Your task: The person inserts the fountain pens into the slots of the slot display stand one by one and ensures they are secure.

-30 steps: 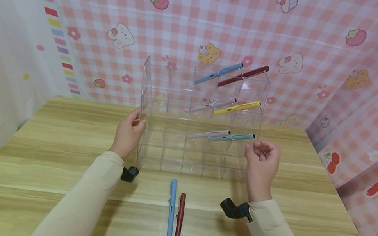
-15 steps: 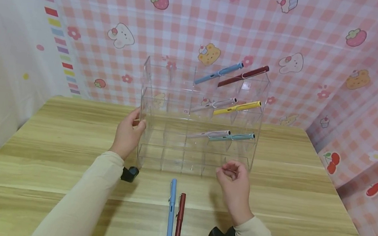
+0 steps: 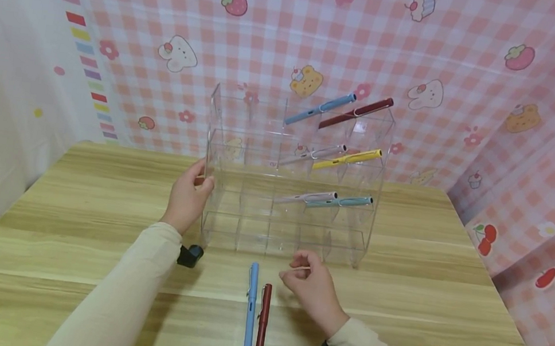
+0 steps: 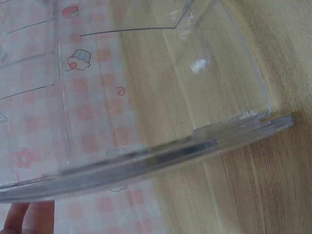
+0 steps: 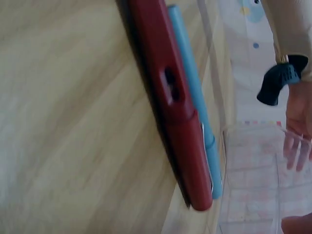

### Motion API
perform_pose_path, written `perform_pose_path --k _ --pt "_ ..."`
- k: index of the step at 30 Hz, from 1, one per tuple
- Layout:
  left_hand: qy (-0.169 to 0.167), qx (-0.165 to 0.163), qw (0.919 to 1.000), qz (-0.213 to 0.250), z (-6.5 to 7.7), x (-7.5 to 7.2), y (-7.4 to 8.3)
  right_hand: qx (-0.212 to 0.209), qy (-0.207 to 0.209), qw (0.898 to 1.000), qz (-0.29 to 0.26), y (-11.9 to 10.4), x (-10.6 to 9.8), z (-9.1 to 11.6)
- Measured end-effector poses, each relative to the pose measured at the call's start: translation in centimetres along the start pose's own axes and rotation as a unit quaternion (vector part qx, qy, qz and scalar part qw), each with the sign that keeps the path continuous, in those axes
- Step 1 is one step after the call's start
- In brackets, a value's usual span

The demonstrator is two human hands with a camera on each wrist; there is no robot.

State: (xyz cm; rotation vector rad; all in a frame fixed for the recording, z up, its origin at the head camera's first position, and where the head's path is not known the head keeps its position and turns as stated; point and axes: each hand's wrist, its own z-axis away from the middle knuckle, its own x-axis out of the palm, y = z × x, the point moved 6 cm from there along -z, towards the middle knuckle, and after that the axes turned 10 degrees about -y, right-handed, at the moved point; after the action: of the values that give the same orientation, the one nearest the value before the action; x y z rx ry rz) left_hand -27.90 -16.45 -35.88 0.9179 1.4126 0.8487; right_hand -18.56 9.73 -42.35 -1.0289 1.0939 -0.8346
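Observation:
A transparent acrylic pen rack (image 3: 287, 212) with rows of compartments stands upright on the table. My left hand (image 3: 188, 196) grips its left side panel, thumb at the front edge; in the left wrist view, fingers (image 4: 39, 218) show past the panel. My right hand (image 3: 314, 290), fingers loosely bent and holding nothing, hovers in front of the rack, just right of two pens. A blue pen (image 3: 251, 308) and a dark red pen (image 3: 263, 324) lie side by side, clips to the left in the head view. The right wrist view shows the red pen (image 5: 170, 97) close up.
Slanted in the rack's right half are several pens: blue (image 3: 320, 109) and dark red (image 3: 356, 113) on top, pale purple (image 3: 313, 154) and yellow (image 3: 348, 158) below, then pale pink (image 3: 307, 197) and teal (image 3: 340, 202). A checked curtain (image 3: 268, 39) hangs behind.
My right hand has left the rack's right side and moved left and toward me, to beside the loose pens. The left hand, rack and pens have stayed put.

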Motion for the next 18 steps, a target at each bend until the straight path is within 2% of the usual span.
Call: perform_pose_path --k 8,18 --pt "0.0 0.0 1.0 -0.001 0.1 0.0 0.0 0.012 -0.073 0.997 0.035 -0.3 1.8 0.0" --pt "0.001 0.001 1.0 -0.002 0.1 0.0 0.1 0.044 -0.116 0.986 0.109 -0.4 2.8 -0.1"
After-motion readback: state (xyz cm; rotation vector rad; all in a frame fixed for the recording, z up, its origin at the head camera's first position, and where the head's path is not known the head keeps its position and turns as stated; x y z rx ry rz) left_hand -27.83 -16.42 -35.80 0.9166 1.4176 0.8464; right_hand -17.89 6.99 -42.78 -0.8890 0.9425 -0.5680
